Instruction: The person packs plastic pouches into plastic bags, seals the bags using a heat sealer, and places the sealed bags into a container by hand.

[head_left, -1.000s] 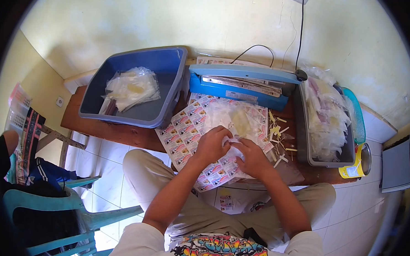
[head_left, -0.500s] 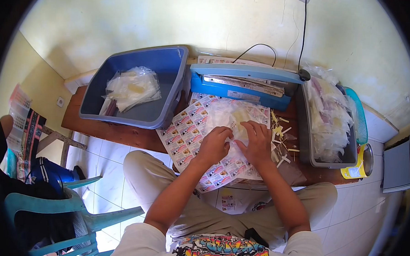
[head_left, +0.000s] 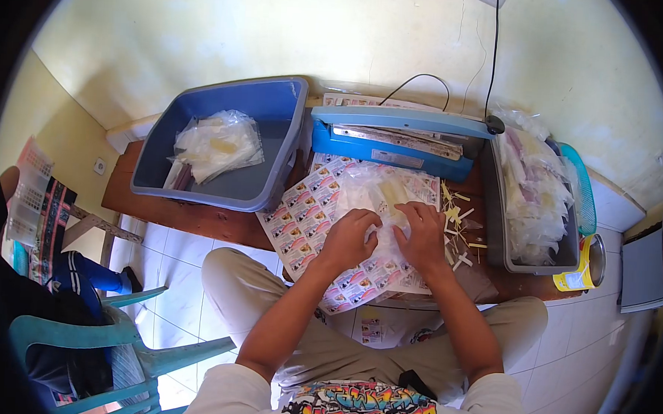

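A clear plastic bag with something pale yellowish inside [head_left: 393,190] lies on printed paper sheets [head_left: 301,228] in front of me. Just below its left side is my left hand [head_left: 349,241], its fingers curled, with a gap between thumb and forefinger and nothing visible in it. My right hand [head_left: 423,237] has thumb and fingers apart, fingertips at the bag's lower right edge. More clear plastic [head_left: 356,192] lies under and beside the bag; its layers are hard to tell apart. Behind stands a blue sealer [head_left: 393,152] with a long lever arm [head_left: 409,120].
On the left of the wooden table [head_left: 118,183] is a blue tub [head_left: 278,160] holding plastic packets [head_left: 219,146]. A grey tub [head_left: 497,233] of filled bags [head_left: 532,193] stands right, near a yellow can [head_left: 576,277]. Pale strips [head_left: 460,227] lie scattered. A green chair [head_left: 82,333] is at left.
Both hands have drawn slightly down from the bag and moved a little apart. Their thumbs and fingers have opened. The whole view has shifted slightly.
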`<action>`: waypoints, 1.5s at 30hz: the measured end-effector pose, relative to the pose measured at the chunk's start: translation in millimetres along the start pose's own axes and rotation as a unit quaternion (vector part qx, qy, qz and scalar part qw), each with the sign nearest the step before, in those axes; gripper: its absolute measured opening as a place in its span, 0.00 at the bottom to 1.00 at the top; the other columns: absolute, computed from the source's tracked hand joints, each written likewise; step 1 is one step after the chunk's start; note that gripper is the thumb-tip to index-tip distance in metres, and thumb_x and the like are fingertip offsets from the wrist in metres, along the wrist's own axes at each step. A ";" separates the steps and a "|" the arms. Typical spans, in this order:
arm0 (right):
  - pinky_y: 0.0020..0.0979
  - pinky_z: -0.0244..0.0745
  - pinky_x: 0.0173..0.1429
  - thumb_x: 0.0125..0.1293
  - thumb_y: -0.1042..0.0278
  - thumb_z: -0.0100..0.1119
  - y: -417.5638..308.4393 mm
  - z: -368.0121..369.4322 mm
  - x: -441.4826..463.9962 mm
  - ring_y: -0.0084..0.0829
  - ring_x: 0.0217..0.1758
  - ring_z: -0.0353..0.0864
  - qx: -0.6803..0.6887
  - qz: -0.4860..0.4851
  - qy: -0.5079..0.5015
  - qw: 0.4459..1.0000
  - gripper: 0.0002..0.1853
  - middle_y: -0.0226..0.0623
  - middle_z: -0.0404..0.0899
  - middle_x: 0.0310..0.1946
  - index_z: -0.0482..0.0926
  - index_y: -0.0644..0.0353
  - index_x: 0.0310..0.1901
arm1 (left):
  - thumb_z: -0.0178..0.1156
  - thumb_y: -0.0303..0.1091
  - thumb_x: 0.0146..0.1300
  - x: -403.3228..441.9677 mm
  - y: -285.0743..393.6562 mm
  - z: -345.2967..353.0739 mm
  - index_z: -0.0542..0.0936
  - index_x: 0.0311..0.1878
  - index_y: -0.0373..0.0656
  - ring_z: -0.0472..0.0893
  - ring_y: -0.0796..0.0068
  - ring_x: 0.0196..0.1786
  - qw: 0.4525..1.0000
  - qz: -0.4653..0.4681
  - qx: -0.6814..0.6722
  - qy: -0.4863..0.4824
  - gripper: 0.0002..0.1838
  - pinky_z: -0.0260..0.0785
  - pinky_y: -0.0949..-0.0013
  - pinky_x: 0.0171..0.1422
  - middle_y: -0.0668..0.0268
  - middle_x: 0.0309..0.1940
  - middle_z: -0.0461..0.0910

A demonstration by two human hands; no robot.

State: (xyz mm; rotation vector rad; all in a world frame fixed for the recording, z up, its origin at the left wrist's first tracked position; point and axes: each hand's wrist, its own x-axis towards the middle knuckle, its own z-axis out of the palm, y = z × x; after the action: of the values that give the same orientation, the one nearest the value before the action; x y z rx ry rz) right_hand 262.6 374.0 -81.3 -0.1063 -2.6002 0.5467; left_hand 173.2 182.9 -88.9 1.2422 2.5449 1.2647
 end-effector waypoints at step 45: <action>0.49 0.82 0.70 0.66 0.59 0.78 -260.5 259.2 340.3 0.54 0.68 0.84 0.083 -0.112 -0.327 0.935 0.31 0.55 0.86 0.60 0.83 0.55 0.69 | 0.62 0.28 0.69 48.2 -192.3 -301.5 0.90 0.58 0.50 0.89 0.48 0.61 0.848 -0.446 0.172 0.231 0.17 0.80 0.49 0.65 0.56 0.55 0.91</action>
State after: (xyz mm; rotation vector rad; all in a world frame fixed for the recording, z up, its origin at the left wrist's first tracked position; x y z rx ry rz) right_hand -153.8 99.1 -37.6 0.5084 -3.1186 0.8214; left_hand -91.0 -48.2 -5.4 -0.3814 3.0981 0.9419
